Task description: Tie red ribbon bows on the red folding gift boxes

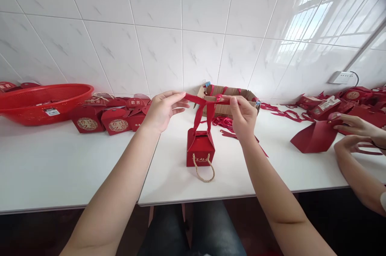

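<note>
A small red gift box (pixel 200 145) stands on the white table in front of me, with a twisted cord handle (pixel 205 179) hanging down its front. From its top rises a red ribbon (pixel 198 119), crossed above the box and pulled out to both sides. My left hand (pixel 163 109) pinches one end of the ribbon between thumb and forefinger, the other fingers loosely bent. The other side of the ribbon is gripped in my right hand (pixel 243 115), thumb on top. A loose tail of ribbon trails below my right wrist.
Behind the box is a cardboard carton (pixel 230 93) with ribbons over its rim. Several finished-looking red boxes (pixel 116 123) and a red plastic basket (pixel 48 105) stand left. At right, a co-worker's hands (pixel 358 127) hold a red box (pixel 315 137) near more boxes and ribbons.
</note>
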`<move>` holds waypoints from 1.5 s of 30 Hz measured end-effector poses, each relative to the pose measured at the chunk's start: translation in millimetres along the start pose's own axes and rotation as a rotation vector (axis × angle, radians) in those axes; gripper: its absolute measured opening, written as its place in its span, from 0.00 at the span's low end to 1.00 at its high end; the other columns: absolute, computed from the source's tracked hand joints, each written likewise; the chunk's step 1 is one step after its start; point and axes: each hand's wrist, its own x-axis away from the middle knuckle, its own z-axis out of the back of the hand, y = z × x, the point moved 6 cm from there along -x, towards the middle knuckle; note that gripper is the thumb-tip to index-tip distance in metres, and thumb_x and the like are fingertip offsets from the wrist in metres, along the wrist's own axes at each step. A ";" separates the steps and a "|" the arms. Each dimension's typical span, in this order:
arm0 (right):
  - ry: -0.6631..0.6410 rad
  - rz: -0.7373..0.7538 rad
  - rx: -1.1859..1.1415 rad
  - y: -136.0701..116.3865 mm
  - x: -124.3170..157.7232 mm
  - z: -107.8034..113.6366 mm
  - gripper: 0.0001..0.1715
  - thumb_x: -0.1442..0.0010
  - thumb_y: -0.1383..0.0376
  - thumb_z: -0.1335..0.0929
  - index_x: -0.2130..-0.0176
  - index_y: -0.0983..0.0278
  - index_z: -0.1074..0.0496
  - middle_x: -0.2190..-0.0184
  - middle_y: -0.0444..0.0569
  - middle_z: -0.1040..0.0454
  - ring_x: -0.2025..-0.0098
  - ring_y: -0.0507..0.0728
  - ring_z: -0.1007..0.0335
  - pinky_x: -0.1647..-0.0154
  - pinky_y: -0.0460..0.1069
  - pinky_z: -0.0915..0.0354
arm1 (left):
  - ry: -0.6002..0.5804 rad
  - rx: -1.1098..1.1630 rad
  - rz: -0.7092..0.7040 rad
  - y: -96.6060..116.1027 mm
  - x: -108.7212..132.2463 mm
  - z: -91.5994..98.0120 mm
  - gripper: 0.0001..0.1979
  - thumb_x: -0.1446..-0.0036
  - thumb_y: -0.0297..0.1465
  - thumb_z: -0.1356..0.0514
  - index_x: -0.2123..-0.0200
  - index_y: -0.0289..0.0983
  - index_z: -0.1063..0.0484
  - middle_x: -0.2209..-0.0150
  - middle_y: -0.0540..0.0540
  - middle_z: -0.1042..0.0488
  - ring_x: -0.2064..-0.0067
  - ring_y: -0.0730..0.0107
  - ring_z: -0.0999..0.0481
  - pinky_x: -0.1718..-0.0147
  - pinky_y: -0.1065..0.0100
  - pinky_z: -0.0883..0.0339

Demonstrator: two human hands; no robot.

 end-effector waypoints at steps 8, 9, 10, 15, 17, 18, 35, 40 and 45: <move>0.004 -0.216 0.209 32.7 35.2 33.8 0.27 0.39 0.48 0.39 0.80 0.62 0.43 0.83 0.41 0.46 0.78 0.50 0.48 0.77 0.47 0.48 | 0.134 0.068 0.140 -31.3 14.6 50.1 0.12 0.59 0.35 0.32 0.72 0.35 0.27 0.73 0.48 0.26 0.70 0.68 0.24 0.70 0.69 0.33; -0.001 -0.230 0.218 35.6 39.8 37.9 0.27 0.40 0.48 0.39 0.80 0.62 0.43 0.83 0.41 0.45 0.78 0.51 0.47 0.77 0.47 0.47 | 0.151 0.070 0.158 -34.6 17.9 55.8 0.12 0.59 0.35 0.32 0.72 0.35 0.27 0.73 0.48 0.26 0.70 0.68 0.24 0.71 0.70 0.34; -0.007 -0.242 0.229 38.4 44.3 41.8 0.26 0.40 0.48 0.39 0.80 0.62 0.42 0.83 0.41 0.44 0.78 0.51 0.46 0.76 0.47 0.46 | 0.166 0.072 0.175 -38.1 21.1 61.5 0.12 0.59 0.35 0.32 0.72 0.35 0.27 0.73 0.48 0.25 0.70 0.69 0.24 0.71 0.70 0.35; -0.054 -0.315 0.303 56.8 65.5 59.5 0.25 0.39 0.49 0.39 0.78 0.63 0.37 0.80 0.45 0.35 0.75 0.53 0.40 0.73 0.49 0.43 | 0.226 0.062 0.294 -58.1 31.5 89.7 0.13 0.60 0.35 0.31 0.72 0.35 0.27 0.71 0.47 0.24 0.69 0.70 0.25 0.70 0.71 0.34; -0.052 -0.353 0.330 64.2 72.3 66.7 0.26 0.40 0.48 0.39 0.78 0.63 0.37 0.81 0.45 0.35 0.76 0.54 0.39 0.74 0.49 0.43 | 0.248 0.046 0.318 -63.5 33.2 99.6 0.13 0.60 0.35 0.31 0.72 0.34 0.26 0.70 0.45 0.24 0.68 0.69 0.25 0.70 0.70 0.34; -0.050 -0.368 0.342 67.0 75.1 69.9 0.26 0.40 0.47 0.39 0.79 0.63 0.37 0.81 0.45 0.35 0.76 0.54 0.39 0.75 0.49 0.43 | 0.260 0.040 0.321 -65.3 34.0 104.0 0.13 0.61 0.34 0.31 0.73 0.34 0.26 0.70 0.45 0.24 0.68 0.68 0.26 0.71 0.70 0.35; -0.196 -0.596 0.452 113.2 123.9 107.0 0.28 0.42 0.45 0.39 0.78 0.63 0.32 0.77 0.50 0.28 0.70 0.57 0.32 0.68 0.49 0.38 | 0.348 -0.829 0.151 -86.8 48.5 142.5 0.12 0.55 0.41 0.40 0.74 0.39 0.26 0.72 0.49 0.24 0.66 0.62 0.27 0.65 0.68 0.38; -0.245 -0.672 0.477 122.3 136.5 117.1 0.28 0.42 0.44 0.39 0.76 0.63 0.32 0.75 0.50 0.28 0.68 0.58 0.32 0.66 0.49 0.38 | 0.317 -0.943 0.178 -94.5 49.2 150.3 0.13 0.54 0.42 0.41 0.71 0.39 0.25 0.65 0.48 0.22 0.62 0.60 0.25 0.61 0.68 0.37; -0.335 -0.734 0.549 128.9 145.9 126.0 0.29 0.42 0.43 0.41 0.77 0.63 0.34 0.78 0.47 0.33 0.73 0.55 0.39 0.71 0.49 0.44 | 0.261 -1.036 0.193 -96.2 52.5 152.8 0.14 0.50 0.43 0.42 0.70 0.39 0.26 0.61 0.50 0.22 0.59 0.62 0.27 0.59 0.69 0.37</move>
